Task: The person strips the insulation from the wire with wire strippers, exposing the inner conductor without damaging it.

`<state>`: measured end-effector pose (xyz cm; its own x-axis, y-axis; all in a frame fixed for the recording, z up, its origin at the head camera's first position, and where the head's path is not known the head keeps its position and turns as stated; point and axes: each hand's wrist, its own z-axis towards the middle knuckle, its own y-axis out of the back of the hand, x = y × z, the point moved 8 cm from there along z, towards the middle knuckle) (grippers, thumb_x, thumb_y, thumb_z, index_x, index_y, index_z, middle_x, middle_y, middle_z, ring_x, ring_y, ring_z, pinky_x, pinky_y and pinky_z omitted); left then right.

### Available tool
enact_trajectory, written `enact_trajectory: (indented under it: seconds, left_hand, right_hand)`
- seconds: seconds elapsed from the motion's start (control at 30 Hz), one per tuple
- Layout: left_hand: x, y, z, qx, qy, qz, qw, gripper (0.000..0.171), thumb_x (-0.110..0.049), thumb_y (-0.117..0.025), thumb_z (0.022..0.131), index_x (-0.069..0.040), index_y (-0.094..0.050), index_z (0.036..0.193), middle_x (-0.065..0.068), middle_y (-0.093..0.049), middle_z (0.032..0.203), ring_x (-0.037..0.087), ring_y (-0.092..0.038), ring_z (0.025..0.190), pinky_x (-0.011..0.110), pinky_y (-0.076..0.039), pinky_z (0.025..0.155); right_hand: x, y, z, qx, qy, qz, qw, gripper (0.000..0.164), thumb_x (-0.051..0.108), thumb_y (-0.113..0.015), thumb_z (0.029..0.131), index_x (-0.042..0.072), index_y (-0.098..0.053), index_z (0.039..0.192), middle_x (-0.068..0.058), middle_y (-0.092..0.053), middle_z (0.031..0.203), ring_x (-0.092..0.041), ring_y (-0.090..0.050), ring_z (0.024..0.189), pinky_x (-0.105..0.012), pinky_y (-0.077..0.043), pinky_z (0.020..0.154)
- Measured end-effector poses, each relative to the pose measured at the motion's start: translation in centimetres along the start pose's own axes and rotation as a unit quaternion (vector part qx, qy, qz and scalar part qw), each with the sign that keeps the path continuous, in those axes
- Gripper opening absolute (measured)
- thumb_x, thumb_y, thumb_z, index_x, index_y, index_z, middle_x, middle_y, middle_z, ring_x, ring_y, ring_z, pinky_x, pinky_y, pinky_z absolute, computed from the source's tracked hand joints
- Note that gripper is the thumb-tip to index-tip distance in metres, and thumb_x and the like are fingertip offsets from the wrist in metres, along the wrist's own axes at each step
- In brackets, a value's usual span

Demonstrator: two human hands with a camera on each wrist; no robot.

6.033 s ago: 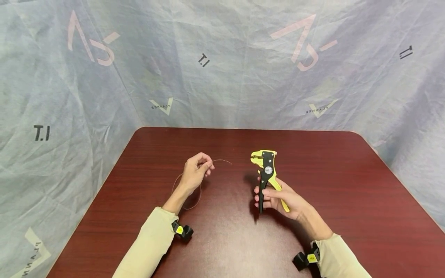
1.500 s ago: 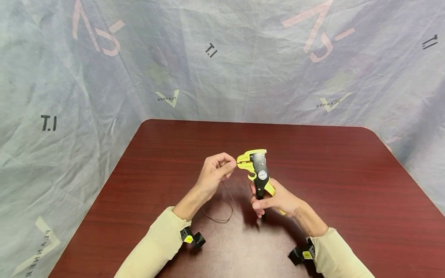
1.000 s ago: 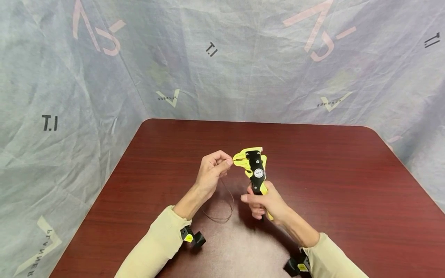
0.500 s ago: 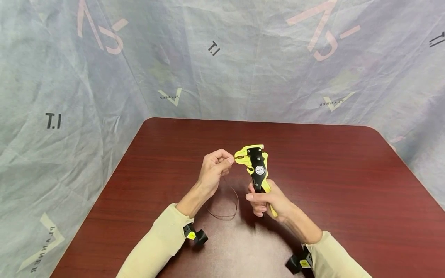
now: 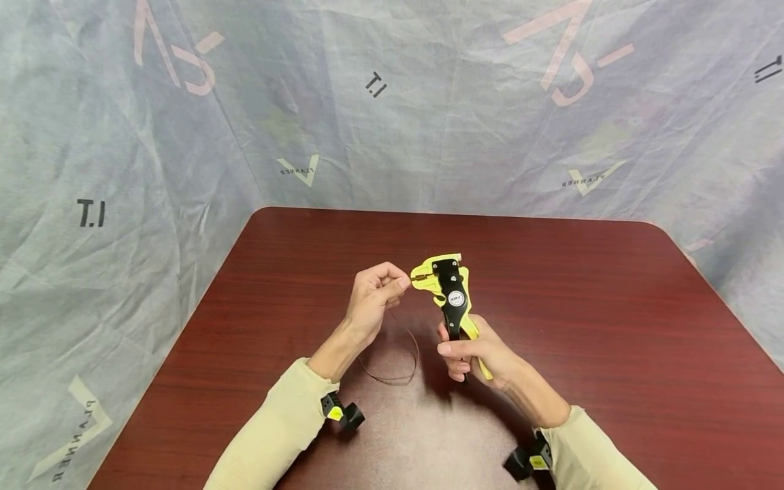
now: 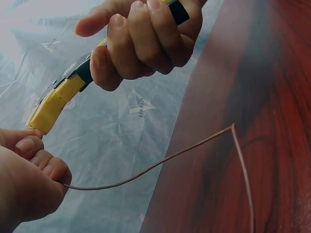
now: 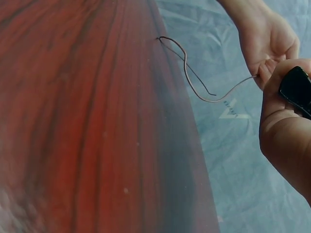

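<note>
A yellow and black wire stripper point(image 5: 454, 298) is held up in my right hand point(image 5: 478, 350), whose fingers wrap its handles. Between thumb and fingertips my left hand point(image 5: 373, 299) pinches a thin brown wire point(image 5: 418, 354) right at the tool's yellow nose. The wire's end runs into the slot of that nose; how deep it reaches is hard to tell. The rest of the wire hangs from the left hand in a loose loop, also seen in the left wrist view as a bent brown wire point(image 6: 146, 170). In the right wrist view the stripper's black handle end point(image 7: 297, 92) shows below the fist.
The dark red wooden table point(image 5: 582, 306) lies under both hands. Grey printed cloth point(image 5: 404, 122) hangs behind it and along its sides. Small black wrist cameras point(image 5: 343, 412) sit at both cuffs.
Since six seconds ago the hands have come together, and the wire's end has gone from free in the air into the stripper's nose. Over the last second both hands have barely shifted.
</note>
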<state>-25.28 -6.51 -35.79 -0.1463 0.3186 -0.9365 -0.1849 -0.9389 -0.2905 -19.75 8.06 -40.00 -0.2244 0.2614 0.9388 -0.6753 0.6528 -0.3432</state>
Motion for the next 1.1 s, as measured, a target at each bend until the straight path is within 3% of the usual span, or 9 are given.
enact_trajectory:
  seconds: [0.47, 0.7, 1.1]
  left_hand:
    - [-0.3, 0.6, 0.1, -0.003, 0.012, 0.011, 0.9999, 0.026, 0.008, -0.060, 0.088, -0.012, -0.062, 0.072, -0.008, -0.047, 0.056, 0.004, -0.035, 0.051, 0.019, -0.031, 0.051]
    - [-0.3, 4.1, 0.1, -0.051, 0.026, -0.007, 0.9983, 0.032, 0.010, -0.057, 0.089, -0.014, -0.063, 0.069, -0.007, -0.046, 0.054, 0.004, -0.033, 0.048, 0.018, -0.030, 0.050]
    - [0.4, 3.9, 0.3, -0.010, 0.060, 0.010, 0.9981, 0.025, 0.005, -0.057, 0.093, -0.012, -0.064, 0.076, -0.009, -0.044, 0.055, 0.003, -0.032, 0.051, 0.017, -0.026, 0.050]
  right_hand:
    - [0.3, 0.0, 0.1, 0.015, 0.018, 0.009, 1.000, 0.013, -0.002, -0.057, 0.089, 0.011, -0.054, 0.091, 0.008, -0.047, 0.064, -0.008, -0.038, 0.050, -0.025, -0.039, 0.048]
    - [1.3, 1.6, -1.1, 0.023, 0.037, 0.089, 0.995, 0.027, -0.010, -0.039, 0.093, 0.013, -0.053, 0.094, 0.005, -0.041, 0.063, -0.011, -0.032, 0.054, -0.021, -0.043, 0.055]
    - [1.5, 1.5, -1.4, 0.047, 0.019, 0.080, 0.996, 0.026, -0.010, -0.040, 0.093, 0.012, -0.053, 0.098, 0.003, -0.046, 0.068, -0.014, -0.034, 0.057, -0.022, -0.046, 0.057]
